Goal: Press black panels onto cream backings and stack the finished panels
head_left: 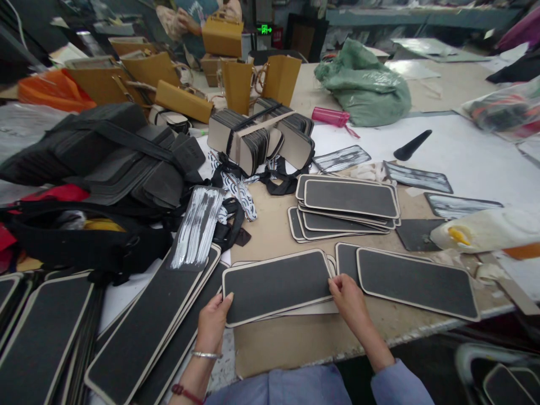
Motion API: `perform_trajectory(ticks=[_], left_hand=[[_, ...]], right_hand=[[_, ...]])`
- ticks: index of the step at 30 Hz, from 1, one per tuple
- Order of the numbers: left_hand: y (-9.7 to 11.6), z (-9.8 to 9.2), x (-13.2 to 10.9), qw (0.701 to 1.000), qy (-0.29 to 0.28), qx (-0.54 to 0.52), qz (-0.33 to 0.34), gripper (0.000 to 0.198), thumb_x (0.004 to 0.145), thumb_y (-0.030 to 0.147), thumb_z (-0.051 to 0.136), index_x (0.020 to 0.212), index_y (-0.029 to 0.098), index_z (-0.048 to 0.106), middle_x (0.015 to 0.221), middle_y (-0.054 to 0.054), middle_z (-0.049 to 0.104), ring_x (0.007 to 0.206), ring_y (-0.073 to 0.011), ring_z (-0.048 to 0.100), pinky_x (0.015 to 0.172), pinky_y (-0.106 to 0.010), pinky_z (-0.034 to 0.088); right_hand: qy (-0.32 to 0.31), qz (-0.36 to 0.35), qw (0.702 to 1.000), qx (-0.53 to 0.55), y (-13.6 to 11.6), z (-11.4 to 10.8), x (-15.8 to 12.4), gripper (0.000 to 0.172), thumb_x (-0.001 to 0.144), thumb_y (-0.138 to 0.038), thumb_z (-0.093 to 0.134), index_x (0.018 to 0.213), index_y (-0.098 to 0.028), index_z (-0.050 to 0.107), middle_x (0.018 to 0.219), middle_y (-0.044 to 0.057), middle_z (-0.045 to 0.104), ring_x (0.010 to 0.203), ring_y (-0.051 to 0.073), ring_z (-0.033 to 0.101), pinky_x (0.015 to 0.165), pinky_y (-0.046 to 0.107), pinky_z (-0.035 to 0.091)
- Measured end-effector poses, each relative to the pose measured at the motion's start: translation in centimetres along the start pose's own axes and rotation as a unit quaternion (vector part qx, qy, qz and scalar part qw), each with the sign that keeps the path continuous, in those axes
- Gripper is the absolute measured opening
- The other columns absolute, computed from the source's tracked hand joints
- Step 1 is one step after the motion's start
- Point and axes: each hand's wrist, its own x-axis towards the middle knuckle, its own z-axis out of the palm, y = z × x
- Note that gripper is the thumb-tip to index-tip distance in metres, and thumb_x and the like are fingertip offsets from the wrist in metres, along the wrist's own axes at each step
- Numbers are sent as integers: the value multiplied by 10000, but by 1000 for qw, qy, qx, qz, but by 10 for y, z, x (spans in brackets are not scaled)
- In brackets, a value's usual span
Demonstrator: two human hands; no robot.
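Between both hands lies a dark rectangular panel with a pale rim and rounded corners (278,287), on top of similar panels. My left hand (213,323) grips its left end, thumb on the upper face. At its right edge, my right hand (349,298) pinches with fingers closed. Just right of that hand rests another dark panel (415,281), overlapping one beneath. A stack of such panels (350,198) stands behind. Left of my left hand, more long panels (147,332) lie slanted, with a white-smeared dark sheet (197,225) across their far end.
Strapped bundles of pale pieces (261,135) and black pieces (109,152) stand behind. Tan handbags (238,84) and a green plastic bag (363,84) lie farther back. At right are a plastic jug (485,229) and white-smeared sheets (417,175). Another person's hands (183,22) show at the far side.
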Motion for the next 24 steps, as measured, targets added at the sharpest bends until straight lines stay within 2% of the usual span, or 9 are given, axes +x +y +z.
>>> perform_trajectory(ticks=[4, 7, 9, 11, 14, 17, 20, 22, 24], left_hand=[[2, 1, -1, 1000, -5, -10, -10, 419, 437, 360, 784, 757, 126, 649, 685, -33, 700, 695, -196, 645, 781, -345, 485], [1, 2, -1, 1000, -2, -15, -13, 407, 461, 350, 776, 775, 122, 653, 676, -35, 699, 683, -197, 645, 753, -344, 497], [1, 1, -1, 1000, -1, -13, -7, 391, 476, 345, 770, 776, 120, 657, 681, -35, 698, 694, -198, 645, 741, -337, 501], [1, 1, -1, 1000, -4, -11, 2, 375, 483, 343, 764, 764, 118, 659, 687, -35, 697, 707, -196, 643, 735, -326, 501], [2, 2, -1, 1000, -10, -9, -2, 389, 486, 355, 758, 777, 116, 661, 692, -37, 698, 719, -199, 640, 735, -323, 498], [3, 3, -1, 1000, -18, 1, -11, 406, 499, 376, 751, 801, 121, 661, 712, -44, 701, 719, -202, 641, 740, -335, 497], [3, 4, -2, 999, -25, 9, -27, 409, 494, 383, 757, 799, 127, 663, 717, -47, 702, 720, -206, 643, 735, -340, 498], [2, 2, -2, 999, -23, 11, -33, 412, 486, 395, 762, 783, 126, 664, 712, -48, 702, 721, -208, 643, 733, -338, 497], [1, -2, -1, 999, -17, 16, -29, 415, 486, 415, 762, 767, 125, 663, 712, -48, 703, 719, -204, 643, 733, -329, 495]], right_hand=[[-8, -3, 1000, -5, 5, -4, 1, 247, 765, -389, 371, 594, -218, 424, 604, 34, 528, 586, 177, 507, 575, 298, 388], [21, -37, 996, -76, 0, -6, 2, 253, 809, -380, 372, 675, -195, 481, 670, 67, 555, 634, 203, 533, 591, 327, 430], [63, -103, 983, -138, -17, -1, -1, 290, 845, -381, 366, 844, -149, 540, 810, 128, 589, 775, 253, 552, 683, 389, 460], [68, -202, 966, -149, -43, 11, -10, 370, 861, -374, 385, 1072, -100, 514, 1027, 182, 578, 987, 290, 517, 823, 440, 448], [-24, -350, 931, -106, -87, 39, -28, 537, 838, -346, 463, 1280, -55, 368, 1310, 189, 420, 1253, 284, 319, 980, 434, 384], [-124, -439, 886, -76, -109, 62, -37, 645, 815, -373, 506, 1339, -64, 295, 1391, 155, 324, 1309, 257, 224, 1038, 420, 340], [-147, -459, 872, -84, -93, 63, -23, 650, 835, -370, 475, 1367, -77, 243, 1409, 135, 296, 1324, 232, 186, 1062, 418, 310], [-120, -420, 893, -109, -63, 51, -3, 612, 863, -346, 420, 1375, -79, 219, 1412, 139, 288, 1327, 229, 175, 1063, 438, 299], [-66, -349, 925, -134, -26, 34, 23, 552, 893, -346, 341, 1359, -61, 255, 1386, 167, 326, 1316, 243, 209, 1045, 475, 308]])
